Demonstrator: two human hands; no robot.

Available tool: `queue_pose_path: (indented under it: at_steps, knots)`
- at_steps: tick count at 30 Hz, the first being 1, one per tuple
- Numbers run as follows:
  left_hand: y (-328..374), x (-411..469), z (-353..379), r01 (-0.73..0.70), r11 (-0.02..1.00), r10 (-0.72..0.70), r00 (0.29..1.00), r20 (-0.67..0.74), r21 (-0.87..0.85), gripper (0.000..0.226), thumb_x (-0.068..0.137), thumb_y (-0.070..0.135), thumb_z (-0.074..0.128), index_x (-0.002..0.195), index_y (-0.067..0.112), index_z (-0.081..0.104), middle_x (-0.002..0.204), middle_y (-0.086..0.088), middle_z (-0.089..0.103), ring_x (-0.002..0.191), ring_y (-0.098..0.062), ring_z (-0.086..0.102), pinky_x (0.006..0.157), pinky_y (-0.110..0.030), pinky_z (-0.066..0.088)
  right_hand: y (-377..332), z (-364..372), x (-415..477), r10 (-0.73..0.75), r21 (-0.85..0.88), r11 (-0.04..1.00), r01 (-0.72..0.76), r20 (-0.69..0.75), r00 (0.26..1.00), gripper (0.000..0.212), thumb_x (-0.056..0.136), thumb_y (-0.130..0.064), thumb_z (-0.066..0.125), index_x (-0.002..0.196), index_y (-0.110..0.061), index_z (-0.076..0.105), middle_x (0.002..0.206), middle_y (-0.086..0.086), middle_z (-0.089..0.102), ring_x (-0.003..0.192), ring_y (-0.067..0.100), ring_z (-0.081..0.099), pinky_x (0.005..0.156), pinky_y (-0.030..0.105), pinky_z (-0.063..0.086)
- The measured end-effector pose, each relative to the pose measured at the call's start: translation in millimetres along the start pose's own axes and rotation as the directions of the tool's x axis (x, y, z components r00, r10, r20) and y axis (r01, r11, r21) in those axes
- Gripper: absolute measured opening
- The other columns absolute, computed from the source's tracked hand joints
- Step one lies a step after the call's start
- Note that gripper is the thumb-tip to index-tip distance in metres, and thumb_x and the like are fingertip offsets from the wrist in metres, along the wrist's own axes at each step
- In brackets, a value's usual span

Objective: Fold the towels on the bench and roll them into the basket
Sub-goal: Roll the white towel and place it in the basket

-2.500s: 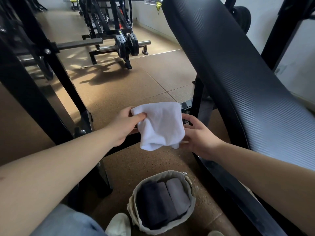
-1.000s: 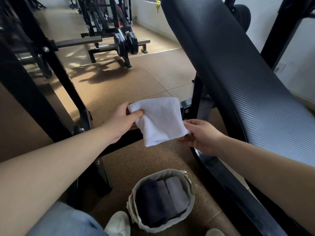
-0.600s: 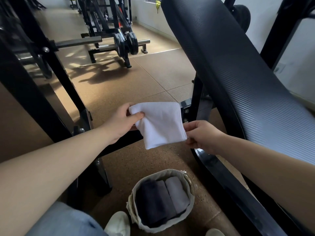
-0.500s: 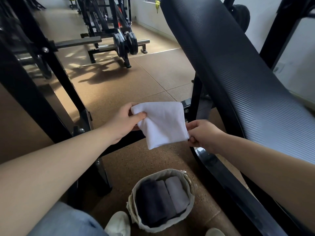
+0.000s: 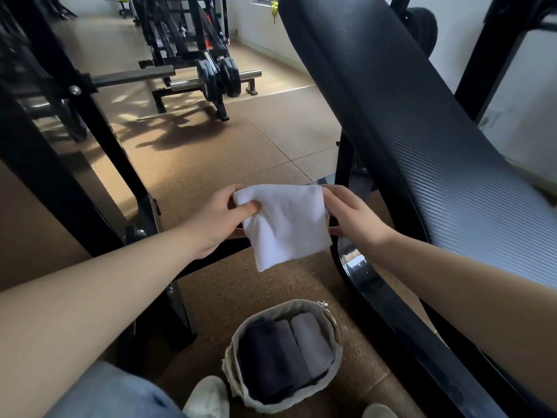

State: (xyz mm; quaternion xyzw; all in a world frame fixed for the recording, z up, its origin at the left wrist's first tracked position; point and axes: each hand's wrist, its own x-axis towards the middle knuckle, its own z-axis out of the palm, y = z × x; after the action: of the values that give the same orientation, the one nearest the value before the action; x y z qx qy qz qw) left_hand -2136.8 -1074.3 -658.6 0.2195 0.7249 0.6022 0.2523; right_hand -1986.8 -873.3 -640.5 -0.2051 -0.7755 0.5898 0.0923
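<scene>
Black rack upright (image 5: 69, 140) bounds my left. Brown tiled floor (image 5: 229, 152) lies open between it and the bench, with a loaded barbell (image 5: 218, 78) well back. My left hand (image 5: 215, 221) pinches the folded white towel (image 5: 286, 224) at its upper left corner. My right hand (image 5: 352, 217) grips its right edge. Towel hangs in the air above the basket (image 5: 265, 404), which holds three rolled towels (image 5: 283, 354). Bench pad (image 5: 422, 125) slopes up at right.
</scene>
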Motion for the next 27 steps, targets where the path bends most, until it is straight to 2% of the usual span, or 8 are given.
queue_pose_path:
  at_steps: [3,5,8,11,13,19,24,27]
  knots:
    - [2.9,-1.6,4.7,-0.007,1.000,0.007,1.000,0.003,-0.011,0.019,0.099,0.022,0.065,0.117,0.025,0.065,0.111,-0.001,0.074,0.103,-0.021,0.072,0.082,-0.038,0.058,0.6,1.1,-2.8,-0.019,0.124,0.992,0.000,0.155,0.988,0.075,0.085,-0.076,0.043,0.140,-0.027,0.051,0.124,-0.003,0.065,0.112,0.013,0.066,0.093,0.036,0.054]
    - [4.9,-2.7,5.9,-0.001,1.000,0.001,1.000,-0.005,-0.020,0.018,0.098,0.024,0.066,0.116,0.026,0.065,0.109,0.001,0.074,0.101,-0.020,0.072,0.082,-0.038,0.058,3.6,1.2,-1.2,0.005,0.196,0.980,-0.044,0.196,0.981,0.079,0.083,-0.078,0.054,0.144,-0.028,0.048,0.128,0.001,0.065,0.115,0.019,0.067,0.098,0.045,0.056]
    - [5.4,-3.9,7.4,0.032,0.997,-0.031,0.999,0.008,-0.070,0.018,0.100,0.021,0.064,0.118,0.024,0.064,0.112,-0.003,0.074,0.103,-0.023,0.072,0.085,-0.042,0.059,9.5,2.0,1.7,0.034,0.213,0.974,-0.072,0.177,0.984,0.078,0.079,-0.039,0.081,0.147,-0.029,0.042,0.133,0.004,0.063,0.114,0.023,0.069,0.094,0.053,0.058]
    - [6.0,-4.3,9.1,0.038,0.995,-0.037,0.999,0.014,-0.092,0.022,0.099,0.019,0.065,0.120,0.025,0.063,0.115,-0.002,0.072,0.107,-0.023,0.071,0.086,-0.041,0.057,13.7,2.4,2.9,-0.008,0.282,0.959,-0.040,0.169,0.986,0.055,0.087,-0.010,0.078,0.135,-0.022,0.053,0.124,0.010,0.070,0.107,0.029,0.072,0.089,0.053,0.059]
    - [6.7,-3.7,9.4,0.028,0.994,-0.025,0.999,0.030,-0.103,0.034,0.095,0.013,0.069,0.127,0.024,0.060,0.121,-0.003,0.069,0.113,-0.024,0.068,0.090,-0.038,0.057,14.5,0.5,2.7,-0.032,0.324,0.946,-0.017,0.144,0.989,0.045,0.090,-0.001,0.072,0.129,-0.020,0.058,0.118,0.008,0.074,0.103,0.029,0.074,0.081,0.047,0.062]
    - [5.6,1.7,-1.6,0.016,0.999,-0.015,0.999,0.048,-0.031,0.068,0.076,0.000,0.085,0.123,0.039,0.055,0.130,-0.001,0.060,0.122,-0.023,0.060,0.106,-0.050,0.050,15.9,4.2,4.1,0.001,0.231,0.973,-0.001,0.001,1.000,0.029,0.100,-0.022,0.063,0.129,-0.024,0.059,0.110,0.002,0.074,0.092,0.020,0.074,0.059,0.024,0.056]
    - [0.9,4.3,2.7,-0.032,0.993,0.036,0.999,-0.035,0.112,0.044,0.085,0.001,0.075,0.092,0.032,0.045,0.108,0.000,0.059,0.112,-0.022,0.058,0.102,-0.053,0.051,17.8,10.2,3.7,-0.003,0.157,0.988,0.010,-0.043,0.999,0.041,0.100,-0.026,0.063,0.137,-0.035,0.047,0.110,0.001,0.072,0.096,0.017,0.074,0.081,0.040,0.062]
    - [-1.1,6.7,4.1,-0.069,0.992,0.073,0.997,-0.034,0.102,0.045,0.093,0.003,0.067,0.071,0.036,0.045,0.084,0.004,0.051,0.085,-0.018,0.051,0.079,-0.039,0.048,15.2,11.3,3.3,-0.004,0.140,0.990,0.012,-0.058,0.998,0.047,0.102,-0.027,0.059,0.145,-0.032,0.040,0.113,-0.002,0.067,0.099,0.017,0.071,0.087,0.043,0.061]
